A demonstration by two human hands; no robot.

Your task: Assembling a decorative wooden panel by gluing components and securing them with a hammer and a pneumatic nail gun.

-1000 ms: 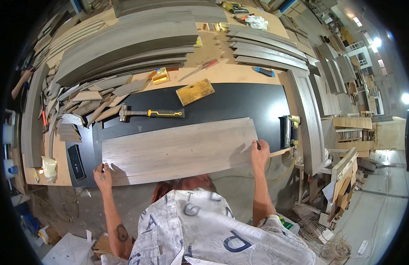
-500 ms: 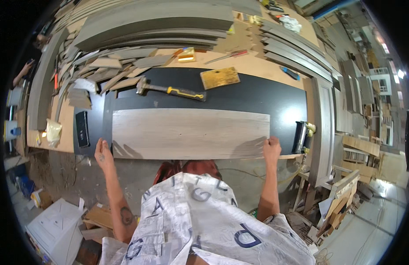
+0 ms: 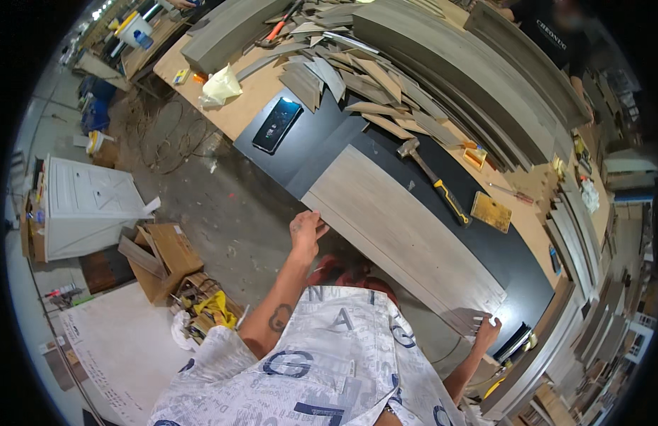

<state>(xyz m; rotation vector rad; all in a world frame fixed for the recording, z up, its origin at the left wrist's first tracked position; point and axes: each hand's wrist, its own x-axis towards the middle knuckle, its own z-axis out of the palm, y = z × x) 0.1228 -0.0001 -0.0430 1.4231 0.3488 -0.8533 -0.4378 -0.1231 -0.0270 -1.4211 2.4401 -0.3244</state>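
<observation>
A long grey-brown wooden board [image 3: 407,227] lies along the near edge of the dark table surface, a thin seam running beside its near long edge. My left hand [image 3: 306,231] is closed at the board's left near corner, thumb and fingertips on its edge. At the other end, my right hand [image 3: 488,331] has its fingers at the right near corner; part of its grip is hidden. Beyond the board lie a hammer [image 3: 442,190] with a black and yellow handle and a yellowish rectangular block [image 3: 491,211]. A black phone [image 3: 278,126] rests left of the board.
Many thin wood offcuts [image 3: 371,78] are heaped past the phone. Long grey panels [image 3: 457,71] lie at the back, and a screwdriver [image 3: 512,193] is near the block. A stapler-like tool [image 3: 517,342] sits by my right hand. Another person [image 3: 556,35] stands across the table.
My view has swung left, so the table and board now slant down to the right. Both hands stay at the board's ends; the left fingers now show on its near corner.
</observation>
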